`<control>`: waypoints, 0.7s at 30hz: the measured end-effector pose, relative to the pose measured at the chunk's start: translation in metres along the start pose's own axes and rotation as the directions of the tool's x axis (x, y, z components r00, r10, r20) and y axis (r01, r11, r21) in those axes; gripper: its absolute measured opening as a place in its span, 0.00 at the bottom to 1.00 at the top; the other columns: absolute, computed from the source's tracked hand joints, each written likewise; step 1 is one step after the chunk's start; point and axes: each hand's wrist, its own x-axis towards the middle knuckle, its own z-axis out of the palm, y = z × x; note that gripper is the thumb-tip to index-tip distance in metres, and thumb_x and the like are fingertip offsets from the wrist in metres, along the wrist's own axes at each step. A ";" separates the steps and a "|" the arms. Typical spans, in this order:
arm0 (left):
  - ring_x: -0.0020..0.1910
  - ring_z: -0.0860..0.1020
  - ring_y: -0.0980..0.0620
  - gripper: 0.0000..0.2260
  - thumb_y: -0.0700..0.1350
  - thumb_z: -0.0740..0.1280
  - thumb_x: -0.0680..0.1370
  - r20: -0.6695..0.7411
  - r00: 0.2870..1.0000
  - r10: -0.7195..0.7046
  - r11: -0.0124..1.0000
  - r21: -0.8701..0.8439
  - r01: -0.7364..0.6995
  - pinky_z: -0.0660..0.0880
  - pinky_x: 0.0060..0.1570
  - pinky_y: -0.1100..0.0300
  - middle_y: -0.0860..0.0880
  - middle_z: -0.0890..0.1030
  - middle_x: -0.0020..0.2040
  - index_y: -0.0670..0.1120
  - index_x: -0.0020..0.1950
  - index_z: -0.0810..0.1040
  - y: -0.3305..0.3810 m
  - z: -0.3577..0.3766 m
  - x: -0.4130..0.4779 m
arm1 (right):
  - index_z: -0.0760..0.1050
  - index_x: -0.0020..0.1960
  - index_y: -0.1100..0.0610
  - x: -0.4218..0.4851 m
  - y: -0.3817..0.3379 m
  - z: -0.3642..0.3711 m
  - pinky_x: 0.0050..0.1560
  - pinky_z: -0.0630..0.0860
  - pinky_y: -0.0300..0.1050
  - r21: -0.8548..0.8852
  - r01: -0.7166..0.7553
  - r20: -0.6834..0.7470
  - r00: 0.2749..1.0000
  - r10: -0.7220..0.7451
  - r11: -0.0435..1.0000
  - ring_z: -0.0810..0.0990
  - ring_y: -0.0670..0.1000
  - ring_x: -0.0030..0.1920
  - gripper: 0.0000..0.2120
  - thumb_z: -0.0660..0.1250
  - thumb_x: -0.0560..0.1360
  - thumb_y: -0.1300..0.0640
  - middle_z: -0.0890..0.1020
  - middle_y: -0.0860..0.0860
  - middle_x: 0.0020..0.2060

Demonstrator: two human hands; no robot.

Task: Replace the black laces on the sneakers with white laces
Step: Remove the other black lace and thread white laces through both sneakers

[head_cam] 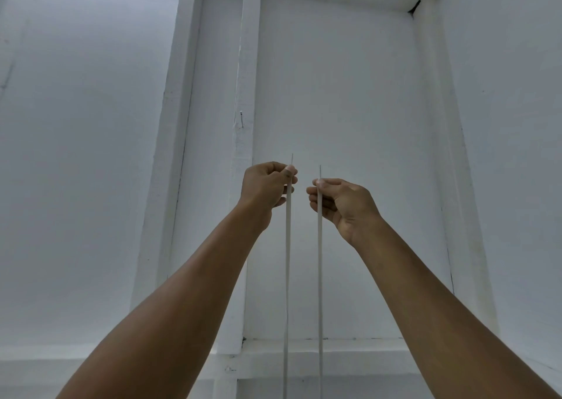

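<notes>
I see left hand [267, 185] and right hand [343, 203] raised near each other, each pinching one white lace [320, 277] end; strands hang straight down, white wall [91, 155] beyond.

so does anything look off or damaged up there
Two small things: a nail juts from the white post, and a dark gap opens at the upper-right corner joint. The white lace, pinched by the left hand and right hand, looks intact.

text: none legible | labels: none | numbers: none | signs: none
</notes>
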 end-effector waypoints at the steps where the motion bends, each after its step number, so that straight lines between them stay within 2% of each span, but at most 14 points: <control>1: 0.40 0.80 0.53 0.06 0.45 0.68 0.81 0.016 1.000 -0.007 1.000 0.004 0.007 0.78 0.46 0.57 0.50 0.83 0.41 0.46 0.44 0.81 0.000 0.000 -0.001 | 0.79 0.51 0.65 0.000 -0.002 0.001 0.44 0.82 0.42 -0.002 0.007 -0.003 1.000 -0.007 1.000 0.83 0.51 0.38 0.04 0.67 0.78 0.65 0.84 0.57 0.38; 10: 0.41 0.81 0.54 0.06 0.46 0.67 0.81 0.077 0.997 -0.015 0.999 0.031 0.013 0.78 0.47 0.57 0.50 0.84 0.43 0.45 0.48 0.81 -0.005 -0.003 -0.013 | 0.80 0.53 0.63 -0.005 -0.002 0.005 0.42 0.81 0.43 -0.085 0.060 0.008 0.998 -0.060 0.995 0.82 0.52 0.40 0.06 0.68 0.78 0.62 0.83 0.56 0.39; 14: 0.40 0.82 0.53 0.07 0.46 0.66 0.82 0.100 0.995 -0.027 0.999 0.049 0.022 0.78 0.43 0.58 0.49 0.84 0.43 0.44 0.51 0.81 -0.014 -0.005 -0.021 | 0.80 0.51 0.61 -0.012 0.009 -0.001 0.42 0.81 0.44 -0.074 0.058 0.018 0.998 -0.057 0.996 0.82 0.51 0.38 0.05 0.67 0.79 0.61 0.83 0.56 0.39; 18: 0.33 0.81 0.53 0.08 0.45 0.65 0.82 0.100 0.992 -0.080 0.995 0.067 0.074 0.80 0.37 0.59 0.48 0.83 0.41 0.43 0.52 0.80 -0.031 -0.007 -0.035 | 0.80 0.49 0.60 -0.025 0.029 -0.012 0.39 0.79 0.42 -0.123 0.021 0.012 1.000 -0.020 0.992 0.80 0.48 0.33 0.05 0.66 0.79 0.60 0.82 0.54 0.36; 21: 0.28 0.75 0.54 0.08 0.45 0.65 0.82 0.094 0.988 -0.121 0.986 0.125 0.109 0.76 0.31 0.61 0.48 0.80 0.37 0.42 0.52 0.80 -0.053 -0.011 -0.049 | 0.81 0.49 0.58 -0.038 0.049 -0.025 0.35 0.75 0.41 -0.213 -0.020 -0.018 1.000 0.017 0.977 0.75 0.47 0.30 0.05 0.66 0.79 0.59 0.80 0.53 0.34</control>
